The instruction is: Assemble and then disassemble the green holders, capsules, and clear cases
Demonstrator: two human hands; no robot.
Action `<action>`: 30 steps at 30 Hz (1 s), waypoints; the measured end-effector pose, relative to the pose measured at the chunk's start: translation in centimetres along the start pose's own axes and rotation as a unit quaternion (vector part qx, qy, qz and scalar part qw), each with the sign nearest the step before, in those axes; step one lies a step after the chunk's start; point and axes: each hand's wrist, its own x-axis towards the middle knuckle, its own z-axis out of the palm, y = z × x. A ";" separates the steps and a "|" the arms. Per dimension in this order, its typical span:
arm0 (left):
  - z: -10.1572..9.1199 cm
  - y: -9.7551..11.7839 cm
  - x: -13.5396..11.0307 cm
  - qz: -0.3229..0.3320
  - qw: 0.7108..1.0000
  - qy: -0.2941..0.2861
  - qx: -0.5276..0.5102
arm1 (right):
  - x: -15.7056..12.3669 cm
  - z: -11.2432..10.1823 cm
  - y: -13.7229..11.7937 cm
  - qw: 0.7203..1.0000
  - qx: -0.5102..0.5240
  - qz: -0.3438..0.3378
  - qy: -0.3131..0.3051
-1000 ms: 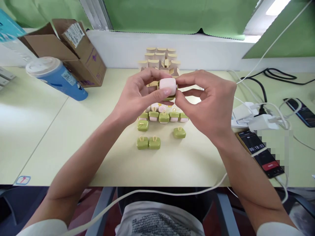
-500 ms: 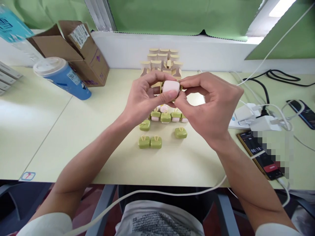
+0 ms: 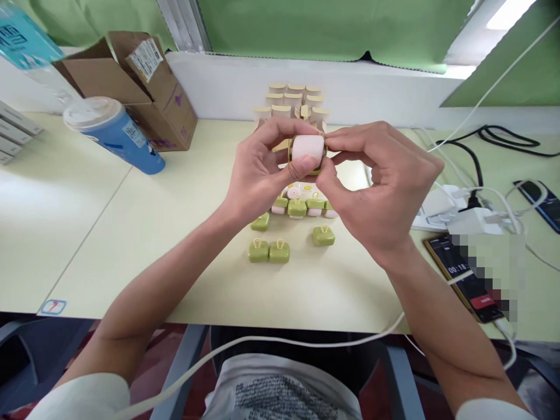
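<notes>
In front of me, above the table, both hands grip a small pink-and-green case [image 3: 307,147]. My left hand [image 3: 258,166] is closed round its left side, with the thumb on the pink face. The fingertips of my right hand [image 3: 380,181] pinch its right edge. Below them stands a row of similar green-and-pink pieces [image 3: 297,207], partly hidden by my hands. Nearer to me lie two glossy green lids with cream loops, a left lid [image 3: 258,251] and a right lid [image 3: 279,252], side by side. Another green lid [image 3: 323,235] sits apart to the right, and one more [image 3: 260,222] lies behind the pair.
Several small open boxes [image 3: 293,100] stand by the wall behind my hands. At the left are a blue cup [image 3: 125,137] and an open cardboard carton [image 3: 175,114]. A phone [image 3: 459,274], white chargers [image 3: 475,221] and cables lie at the right. A white cable [image 3: 280,343] crosses before me.
The view has shifted slightly. Both hands keep their grip on the case, which shows a little further right in the picture. The pieces on the table stay where they were.
</notes>
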 end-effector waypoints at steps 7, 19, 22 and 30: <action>-0.7 -0.5 0.5 0.027 0.999 -0.028 -0.021 | 0.9 -1.0 0.9 0.994 0.037 -0.036 -0.095; -1.0 -1.0 0.1 0.119 0.974 -0.010 0.192 | 1.3 -0.5 3.0 0.990 0.093 0.050 -0.090; -1.2 -0.4 0.0 0.163 0.953 0.004 0.254 | 1.4 -0.4 3.8 0.988 0.118 0.077 -0.066; -0.9 0.3 -0.1 0.202 0.967 -0.018 0.151 | 1.3 -0.4 2.8 0.986 0.117 0.097 -0.075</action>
